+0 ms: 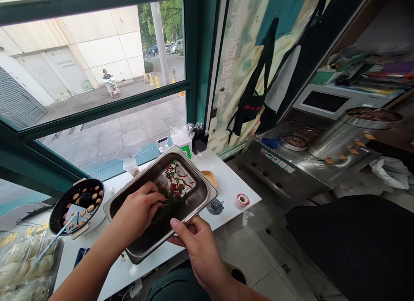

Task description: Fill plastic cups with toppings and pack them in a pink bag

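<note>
A deep rectangular stainless steel pan [201,194] is held tilted above the white table. My right hand [197,238] grips its near long side, thumb over the rim and fingers underneath. Inside the pan, my left hand [137,208] is closed, its fingertips bunched into dark chopped green herbs [176,202]. Red chopped chili pieces [173,169] mixed with green bits cling to the far end of the pan bottom. What exactly sits between the left fingertips is partly hidden by the hand.
A black pot of eggs in dark liquid [54,219] stands left, near wrapped white buns [19,262]. On the white table [231,180] lie a tape roll [242,200] and a plastic cup [131,166]. A steel cooking counter [274,163] is at right.
</note>
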The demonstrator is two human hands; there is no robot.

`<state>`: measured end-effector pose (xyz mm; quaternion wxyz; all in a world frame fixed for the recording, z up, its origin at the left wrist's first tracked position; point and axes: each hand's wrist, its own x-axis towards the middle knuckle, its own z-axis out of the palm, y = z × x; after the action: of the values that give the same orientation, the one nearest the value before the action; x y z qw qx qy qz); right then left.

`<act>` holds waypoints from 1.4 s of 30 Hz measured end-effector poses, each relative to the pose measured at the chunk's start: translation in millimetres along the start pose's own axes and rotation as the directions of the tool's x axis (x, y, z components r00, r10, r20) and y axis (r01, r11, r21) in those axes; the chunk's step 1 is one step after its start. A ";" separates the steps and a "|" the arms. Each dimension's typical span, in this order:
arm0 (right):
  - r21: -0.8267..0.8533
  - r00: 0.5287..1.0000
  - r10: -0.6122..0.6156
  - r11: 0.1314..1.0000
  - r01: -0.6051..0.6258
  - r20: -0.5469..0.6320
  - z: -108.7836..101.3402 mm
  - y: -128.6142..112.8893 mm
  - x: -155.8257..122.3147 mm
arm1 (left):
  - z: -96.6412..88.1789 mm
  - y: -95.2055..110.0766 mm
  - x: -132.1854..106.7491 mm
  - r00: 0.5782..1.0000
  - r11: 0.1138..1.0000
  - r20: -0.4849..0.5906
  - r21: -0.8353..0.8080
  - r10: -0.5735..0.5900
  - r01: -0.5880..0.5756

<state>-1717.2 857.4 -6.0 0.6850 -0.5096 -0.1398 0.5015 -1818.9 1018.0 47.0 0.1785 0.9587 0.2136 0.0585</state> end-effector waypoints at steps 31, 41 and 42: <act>0.078 0.966 -0.058 0.994 0.080 -0.252 -7.1 2.4 23.4 | 29.8 -101.3 -178.6 0.765 0.864 -0.422 -0.100 -0.486 0.494; 0.101 0.958 -0.088 0.988 0.120 -0.273 -10.4 2.1 26.3 | 138.2 -176.6 -193.5 0.715 0.715 0.039 -0.010 -0.698 0.699; 0.105 0.957 -0.088 0.987 0.121 -0.275 -10.7 3.1 26.0 | 130.5 -174.7 -195.0 0.707 0.706 0.039 -0.024 -0.706 0.707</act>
<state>-1699.4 872.9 -21.6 0.7526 -0.5229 -0.0414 0.3981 -2038.1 1040.2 -145.5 0.2080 0.8012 0.5607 -0.0233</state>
